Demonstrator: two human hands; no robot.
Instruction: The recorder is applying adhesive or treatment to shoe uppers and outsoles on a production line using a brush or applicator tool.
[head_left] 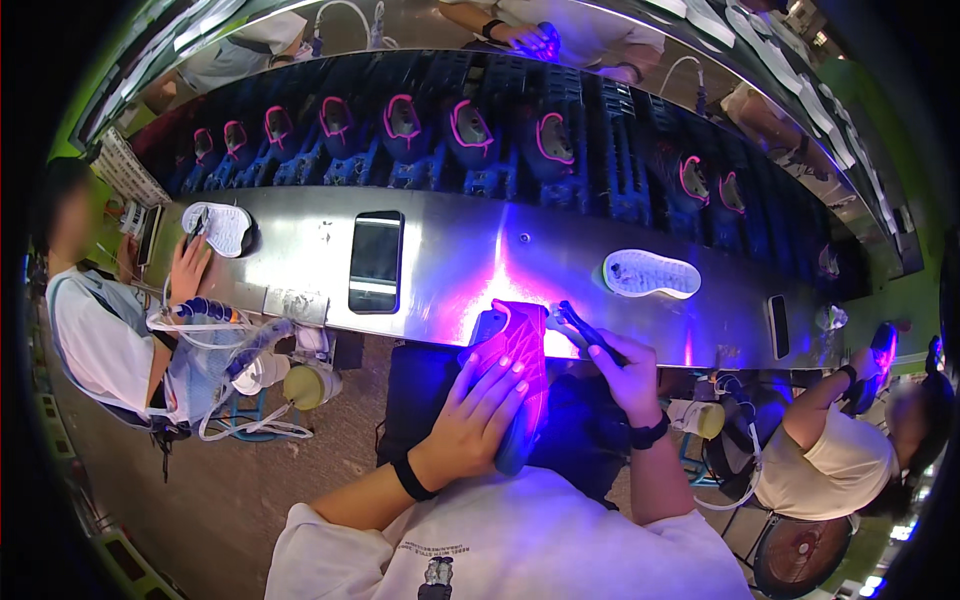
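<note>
Under violet light at the near edge of the metal bench, a dark shoe upper (525, 345) with glowing pink lines stands tilted in front of me. My left hand (484, 398) is wrapped around its side, fingers spread over the upper and pressing it. The shoe's blue lower part (517, 445) shows below those fingers. My right hand (632, 378) grips a slim dark-handled brush (588, 330), its end close to the shoe's right side. Glare hides whether the two touch.
On the metal bench (450, 240) lie a dark phone (376, 262), a white sole (651, 274) and a smaller phone (778, 326). Behind runs a blue rack conveyor (625, 180) carrying several dark shoes (403, 118). Co-workers sit at left (115, 335) and right (830, 450); others work across the line.
</note>
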